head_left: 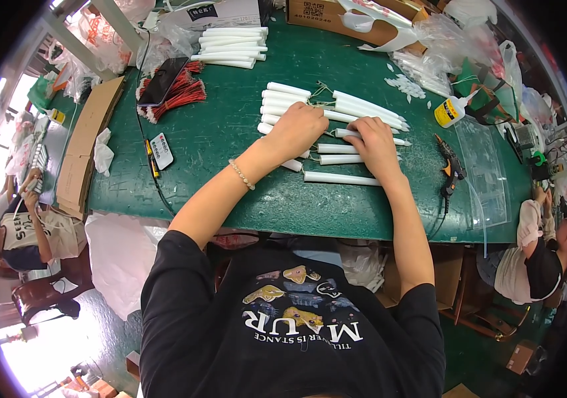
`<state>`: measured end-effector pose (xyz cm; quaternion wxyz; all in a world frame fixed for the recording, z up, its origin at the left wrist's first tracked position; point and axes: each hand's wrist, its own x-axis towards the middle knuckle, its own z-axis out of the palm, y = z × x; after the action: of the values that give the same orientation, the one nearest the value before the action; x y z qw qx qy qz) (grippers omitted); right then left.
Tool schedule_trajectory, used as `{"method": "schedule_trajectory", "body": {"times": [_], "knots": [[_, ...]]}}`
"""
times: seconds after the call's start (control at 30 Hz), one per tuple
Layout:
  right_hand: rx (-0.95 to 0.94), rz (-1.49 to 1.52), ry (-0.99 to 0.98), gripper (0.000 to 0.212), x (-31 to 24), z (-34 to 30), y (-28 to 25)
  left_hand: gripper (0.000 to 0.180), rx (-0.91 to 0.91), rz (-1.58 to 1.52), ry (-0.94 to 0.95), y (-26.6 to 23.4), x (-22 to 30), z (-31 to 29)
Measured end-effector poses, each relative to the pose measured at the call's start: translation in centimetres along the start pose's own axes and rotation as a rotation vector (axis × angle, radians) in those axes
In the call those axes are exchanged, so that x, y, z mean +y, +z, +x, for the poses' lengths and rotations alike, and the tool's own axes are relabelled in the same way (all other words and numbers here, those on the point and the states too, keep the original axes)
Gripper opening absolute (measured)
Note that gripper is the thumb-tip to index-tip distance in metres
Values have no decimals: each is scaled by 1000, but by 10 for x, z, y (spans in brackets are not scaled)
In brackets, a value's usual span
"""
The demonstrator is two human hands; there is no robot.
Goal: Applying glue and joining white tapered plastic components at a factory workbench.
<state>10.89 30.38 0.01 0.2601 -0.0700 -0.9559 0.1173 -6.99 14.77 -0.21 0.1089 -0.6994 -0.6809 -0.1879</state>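
Two columns of white candle-shaped tubes lie on the green table in front of me, with thin wires [322,89] between them. The right column [366,106] has several tubes with pointed flame-like tips. My left hand [300,127] lies over the left column [287,93], fingers closed together at the tubes' inner ends; what they pinch is hidden. My right hand [373,142] curls over a candle tube [346,132] in the right column, thumb at its near side. Nearest me, a separate white tube [340,178] lies below the right hand.
A white tube stack [234,46], red wire bundles [187,93] and a phone [163,81] lie at the back left. On the right are a glue bottle [450,111], small white tips [406,86] and a glue gun [450,169]. Other people work at both sides.
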Motion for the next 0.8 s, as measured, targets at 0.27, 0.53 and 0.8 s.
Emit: {"method": "schedule_trajectory", "body": {"times": [0.27,0.53,0.8], "knots": [[0,11,-3,20,0,-1,0,6,158,18,-30,2,9,-3],[10,-5,-17,20,-1,0,-2,6,167,2,-55,5,15,-4],[20,2,-39,21,-4,0,1,5,215,-90,-87,7,23,-3]]}}
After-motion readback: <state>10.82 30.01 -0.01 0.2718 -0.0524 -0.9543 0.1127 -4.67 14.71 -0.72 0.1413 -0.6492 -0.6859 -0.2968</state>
